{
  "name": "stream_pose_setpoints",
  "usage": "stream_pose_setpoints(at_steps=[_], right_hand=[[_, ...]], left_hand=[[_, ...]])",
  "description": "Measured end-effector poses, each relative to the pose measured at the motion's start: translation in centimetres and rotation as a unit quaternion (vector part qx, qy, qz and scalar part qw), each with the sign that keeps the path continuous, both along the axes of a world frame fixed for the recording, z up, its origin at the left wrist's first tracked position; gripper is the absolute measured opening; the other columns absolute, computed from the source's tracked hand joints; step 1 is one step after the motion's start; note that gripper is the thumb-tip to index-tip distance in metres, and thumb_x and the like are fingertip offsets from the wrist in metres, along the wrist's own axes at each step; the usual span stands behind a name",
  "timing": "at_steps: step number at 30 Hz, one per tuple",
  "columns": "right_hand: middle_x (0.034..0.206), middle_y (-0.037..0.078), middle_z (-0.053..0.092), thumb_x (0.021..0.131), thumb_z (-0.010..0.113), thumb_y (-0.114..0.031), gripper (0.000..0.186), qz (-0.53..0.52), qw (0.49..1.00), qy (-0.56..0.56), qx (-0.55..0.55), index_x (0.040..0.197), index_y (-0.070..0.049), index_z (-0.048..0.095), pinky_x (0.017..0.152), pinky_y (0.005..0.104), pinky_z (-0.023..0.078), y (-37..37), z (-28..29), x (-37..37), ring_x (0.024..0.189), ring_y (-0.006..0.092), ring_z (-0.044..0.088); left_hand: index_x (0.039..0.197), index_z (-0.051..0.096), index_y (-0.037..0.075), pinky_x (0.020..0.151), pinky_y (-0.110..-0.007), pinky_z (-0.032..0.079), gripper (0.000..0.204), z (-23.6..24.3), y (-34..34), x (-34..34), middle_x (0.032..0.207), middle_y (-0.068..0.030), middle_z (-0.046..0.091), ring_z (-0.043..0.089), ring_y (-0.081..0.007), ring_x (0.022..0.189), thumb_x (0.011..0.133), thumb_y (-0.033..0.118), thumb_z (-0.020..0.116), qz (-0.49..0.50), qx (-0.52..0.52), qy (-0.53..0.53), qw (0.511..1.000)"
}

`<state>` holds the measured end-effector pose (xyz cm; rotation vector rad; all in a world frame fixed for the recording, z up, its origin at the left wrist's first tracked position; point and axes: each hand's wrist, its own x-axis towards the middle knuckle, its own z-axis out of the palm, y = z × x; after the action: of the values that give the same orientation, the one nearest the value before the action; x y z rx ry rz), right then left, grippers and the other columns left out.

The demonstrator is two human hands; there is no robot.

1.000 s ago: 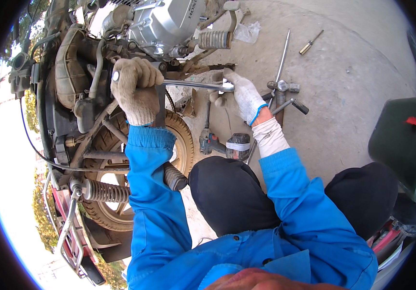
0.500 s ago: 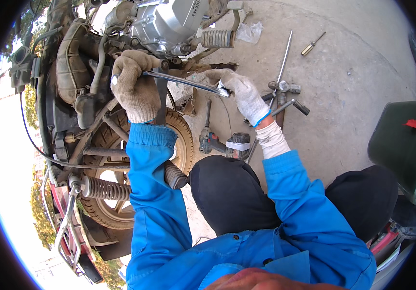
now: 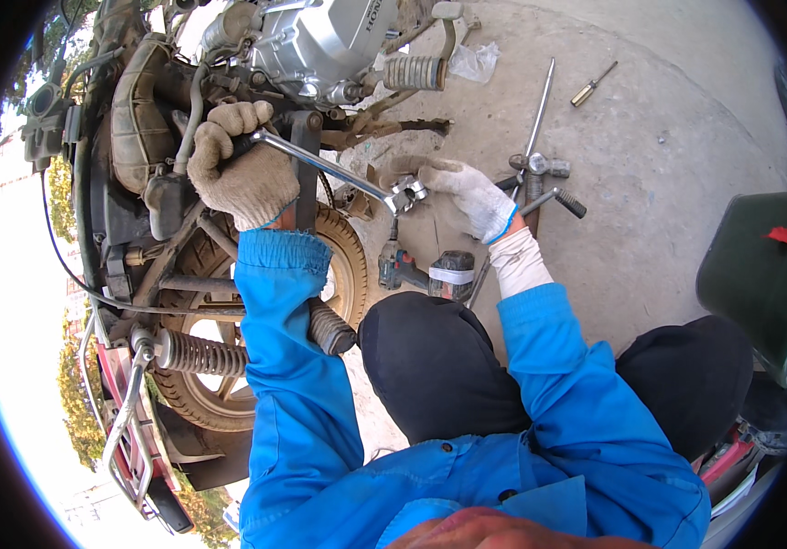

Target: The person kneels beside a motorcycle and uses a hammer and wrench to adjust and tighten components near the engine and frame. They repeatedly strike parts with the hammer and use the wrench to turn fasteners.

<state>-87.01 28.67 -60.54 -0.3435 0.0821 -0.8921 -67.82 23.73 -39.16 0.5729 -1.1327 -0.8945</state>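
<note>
The gloved left hand (image 3: 245, 174) is closed around a chrome wrench (image 3: 339, 173). The gloved right hand (image 3: 474, 195) bends at its head, grip unclear. Ahead of them sits a motorcycle engine (image 3: 316, 50).

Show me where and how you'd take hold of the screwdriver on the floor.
Probably by its pale handle, from above and the near side, with the right hand: the screwdriver lies on the floor, apart from the other tools, its thicker handle end nearer that hand and its thin shaft pointing away.
</note>
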Motion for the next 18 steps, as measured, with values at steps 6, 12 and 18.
stream_pose_setpoints(at_steps=[6, 12, 18], right_hand=[[0.131, 0.014, 0.072, 0.093, 0.083, -0.02, 0.059, -0.016, 0.978, 0.182, -0.1, 0.143, 0.003, 0.063, 0.101, 0.04, 0.058, 0.4, 0.3, 0.5, 0.118, 0.0247, 0.069], [0.127, 0.016, 0.073, 0.082, 0.084, -0.016, 0.065, -0.208, 0.91, 0.333, -0.132, 0.14, 0.004, 0.065, 0.101, 0.036, 0.056, -0.1, 1.3, 2.4, 0.114, 0.0245, 0.07], [0.121, 0.011, 0.07, 0.083, 0.082, -0.001, 0.063, -0.332, 0.859, 0.381, -0.085, 0.142, 0.004, 0.06, 0.094, 0.031, 0.058, -0.1, 1.5, 2.1, 0.107, 0.0184, 0.069]], left_hand=[[0.07, 0.039, 0.013, 0.083, -0.046, 0.042, 0.03, -0.4, 0.1, -0.2, 0.082, -0.0063, 0.044, 0.04, -0.0254, 0.081, 0.084, 0.022, 0.064, -0.012, 0.0, -0.019, 1.0], [0.079, 0.054, 0.007, 0.094, -0.054, 0.048, 0.027, -0.6, 0.0, -0.6, 0.096, -0.0124, 0.059, 0.054, -0.0311, 0.092, 0.092, 0.028, 0.066, -0.058, 0.067, 0.027, 0.996], [0.099, 0.068, -0.002, 0.115, -0.068, 0.044, 0.038, -1.0, 0.1, -0.7, 0.12, -0.0264, 0.065, 0.061, -0.0467, 0.117, 0.098, 0.035, 0.061, -0.126, 0.161, 0.098, 0.974]])
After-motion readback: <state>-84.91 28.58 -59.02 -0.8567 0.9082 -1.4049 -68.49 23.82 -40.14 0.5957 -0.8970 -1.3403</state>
